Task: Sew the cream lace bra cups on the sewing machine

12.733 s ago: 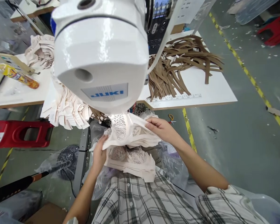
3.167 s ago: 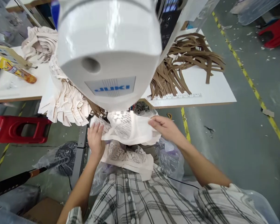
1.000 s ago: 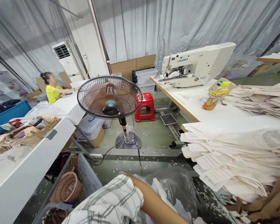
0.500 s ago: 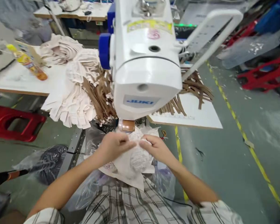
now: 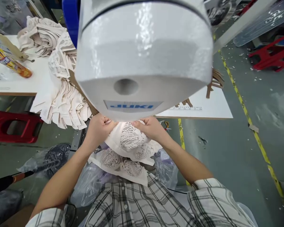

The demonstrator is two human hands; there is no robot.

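Observation:
A white JUKI sewing machine head (image 5: pixel 142 53) fills the top middle of the view and hides the needle area. Just under it, my left hand (image 5: pixel 97 130) and my right hand (image 5: pixel 151 127) each pinch the top edge of a cream lace fabric piece (image 5: pixel 130 140), fingers closed on it, one at each side. More cream lace pieces (image 5: pixel 123 165) lie stacked on my lap below, against my plaid shirt.
A heap of cream cut pieces (image 5: pixel 61 104) hangs over the white table (image 5: pixel 203 110) at the left. Brown strips (image 5: pixel 215 82) lie behind the machine. An orange bottle (image 5: pixel 7 61), a red stool (image 5: pixel 11 126), plastic bags (image 5: pixel 90 186) and a yellow floor line (image 5: pixel 251 126) surround me.
The head camera swung from the room back down to the machine and moved closer. Both hands lifted the lace piece up under the machine head and spread apart on it.

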